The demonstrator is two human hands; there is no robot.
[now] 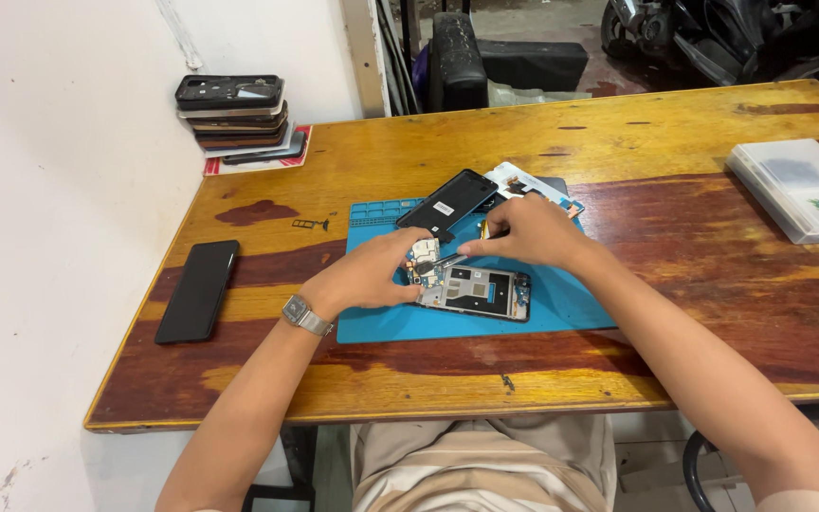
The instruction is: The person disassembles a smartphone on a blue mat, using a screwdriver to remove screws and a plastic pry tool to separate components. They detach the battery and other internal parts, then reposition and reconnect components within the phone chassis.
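Small phone-repair workshop, street-side bench.

Worn wooden table [675, 171] set against a white wall. Blue silicone repair mat [485, 322] carries an opened phone frame [476, 290] with exposed board, a black back cover [447, 202] lying loose beside it. Stack of dismantled phones [234, 112] at the far corner; another black phone [197, 289] lies flat near the wall. Clear plastic parts box [793, 188] on the right. Beyond the table: parked motorbike [713, 33] (partly in view) on bare concrete, suggesting an open shopfront.
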